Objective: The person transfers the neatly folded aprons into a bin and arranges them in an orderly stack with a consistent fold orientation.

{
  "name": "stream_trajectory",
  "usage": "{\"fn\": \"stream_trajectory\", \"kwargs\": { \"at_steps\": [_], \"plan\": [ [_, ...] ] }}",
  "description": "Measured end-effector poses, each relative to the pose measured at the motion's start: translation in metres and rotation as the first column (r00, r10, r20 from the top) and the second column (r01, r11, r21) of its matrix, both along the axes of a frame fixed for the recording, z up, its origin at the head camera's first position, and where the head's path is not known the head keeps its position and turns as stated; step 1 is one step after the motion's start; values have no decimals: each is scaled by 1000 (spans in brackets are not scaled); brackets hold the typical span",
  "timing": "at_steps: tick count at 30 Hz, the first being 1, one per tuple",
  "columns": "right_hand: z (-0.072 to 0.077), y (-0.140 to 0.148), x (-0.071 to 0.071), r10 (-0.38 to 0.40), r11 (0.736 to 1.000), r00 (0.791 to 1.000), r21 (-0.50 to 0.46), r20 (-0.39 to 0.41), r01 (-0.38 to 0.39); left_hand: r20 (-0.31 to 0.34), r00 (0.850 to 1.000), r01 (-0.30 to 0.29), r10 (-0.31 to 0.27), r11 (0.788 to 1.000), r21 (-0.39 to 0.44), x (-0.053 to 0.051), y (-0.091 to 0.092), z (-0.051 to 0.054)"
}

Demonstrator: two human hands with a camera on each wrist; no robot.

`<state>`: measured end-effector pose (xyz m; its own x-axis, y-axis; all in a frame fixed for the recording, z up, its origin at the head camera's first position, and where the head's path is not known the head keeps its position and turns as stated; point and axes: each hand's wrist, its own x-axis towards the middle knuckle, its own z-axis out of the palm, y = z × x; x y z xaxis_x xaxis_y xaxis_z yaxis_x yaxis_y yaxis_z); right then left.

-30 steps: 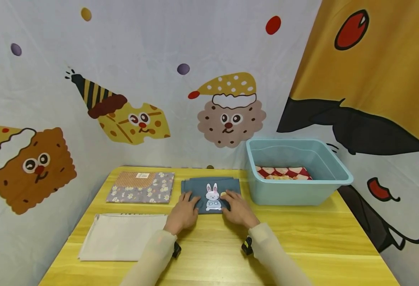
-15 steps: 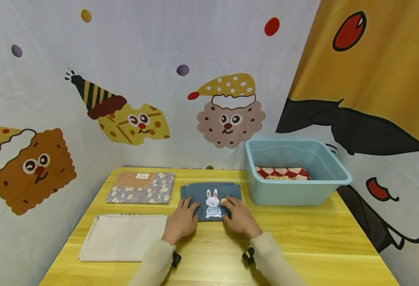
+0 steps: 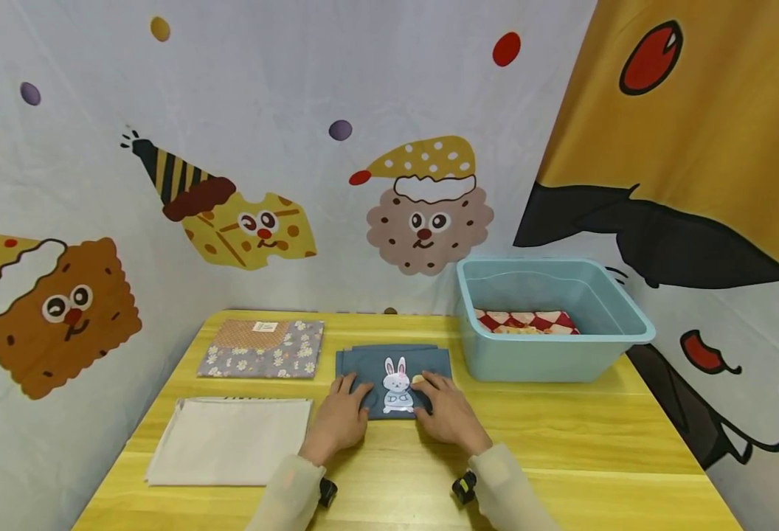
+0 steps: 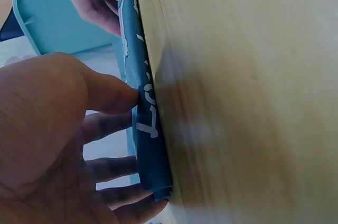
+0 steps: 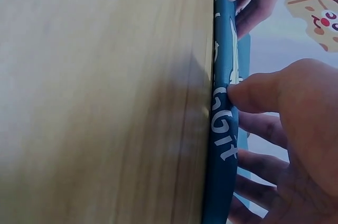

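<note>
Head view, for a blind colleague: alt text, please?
A person's left hand and right hand rest on a folded blue cloth with a rabbit picture. A flowered cloth and white cloth lie left, a blue tub right, on a table.

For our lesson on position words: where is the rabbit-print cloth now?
In the head view, the rabbit-print cloth lies on the table under both hands, between the floral cloth at left and the blue bin at right.

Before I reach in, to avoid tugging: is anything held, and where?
Nothing plainly gripped: left hand and right hand rest on the left and right of the folded blue cloth.
</note>
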<state>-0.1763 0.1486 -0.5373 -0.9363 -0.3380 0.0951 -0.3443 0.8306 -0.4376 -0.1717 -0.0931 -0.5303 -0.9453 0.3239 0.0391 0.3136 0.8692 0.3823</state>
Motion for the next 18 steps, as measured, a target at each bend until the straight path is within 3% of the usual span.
{"fn": "stream_trajectory", "kwargs": {
  "at_steps": [18],
  "plan": [
    [1,-2,17,-8,1000,1000,21,-22,8,-4,1000,-5,5,1000,-12,18,0,1]
  ]
}}
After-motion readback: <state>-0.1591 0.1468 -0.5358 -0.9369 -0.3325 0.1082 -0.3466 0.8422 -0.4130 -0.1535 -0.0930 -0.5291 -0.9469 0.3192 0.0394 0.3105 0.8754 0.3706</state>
